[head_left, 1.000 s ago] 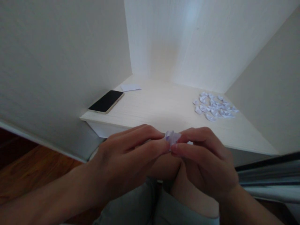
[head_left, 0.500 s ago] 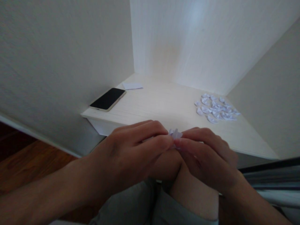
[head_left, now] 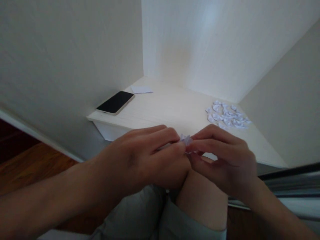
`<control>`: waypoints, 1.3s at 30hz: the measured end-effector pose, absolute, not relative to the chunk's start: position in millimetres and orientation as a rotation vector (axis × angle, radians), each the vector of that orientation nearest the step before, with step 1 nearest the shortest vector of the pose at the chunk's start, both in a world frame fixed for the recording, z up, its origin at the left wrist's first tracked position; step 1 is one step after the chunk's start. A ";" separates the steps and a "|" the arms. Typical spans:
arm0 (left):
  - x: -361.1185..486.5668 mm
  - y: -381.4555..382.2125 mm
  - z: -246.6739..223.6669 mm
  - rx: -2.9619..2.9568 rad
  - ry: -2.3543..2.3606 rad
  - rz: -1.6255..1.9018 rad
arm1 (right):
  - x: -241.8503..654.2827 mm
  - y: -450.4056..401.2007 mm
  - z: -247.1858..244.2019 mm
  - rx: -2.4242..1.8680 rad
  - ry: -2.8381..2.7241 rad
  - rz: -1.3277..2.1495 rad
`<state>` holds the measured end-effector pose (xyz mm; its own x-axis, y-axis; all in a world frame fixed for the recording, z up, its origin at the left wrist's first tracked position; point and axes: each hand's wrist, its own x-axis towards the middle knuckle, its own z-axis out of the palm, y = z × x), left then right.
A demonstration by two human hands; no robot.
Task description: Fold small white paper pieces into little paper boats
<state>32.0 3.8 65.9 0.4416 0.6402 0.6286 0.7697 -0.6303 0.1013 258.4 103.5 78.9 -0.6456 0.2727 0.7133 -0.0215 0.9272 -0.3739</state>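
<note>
Between my fingertips is a small piece of folded white paper with pointed edges, partly covered by the fingers. My left hand is closed on its left side, thumb and index finger pinching it. From the right, my right hand pinches the same paper with its fingertips. Both hands are over my knees, in front of the shelf edge. Beyond the right hand, several similar small folded paper pieces lie in a loose cluster.
On the white shelf, a phone with a dark screen lies at the left. Behind it is a flat white paper slip. White panels enclose the shelf at the back and sides. My legs are below the hands.
My right hand has risen slightly, its knuckles more bent, and now covers part of the view near the paper cluster. Both hands still hold the folded paper. The view has shifted slightly.
</note>
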 end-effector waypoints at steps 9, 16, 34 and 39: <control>39.2 -1.2 71.1 -2.455 -1.178 -1.037 | 261.2 108.9 104.6 -0.074 -2.414 0.530; 35.6 3.1 89.2 -2.525 -1.209 -1.153 | 257.4 106.9 120.1 -0.010 -2.529 0.474; 26.1 23.8 91.5 -2.722 -1.551 -1.827 | 240.4 105.5 92.6 -0.206 -2.085 0.815; 20.3 29.3 96.2 -2.805 -1.529 -1.716 | 241.9 108.7 96.0 -0.255 -2.102 0.874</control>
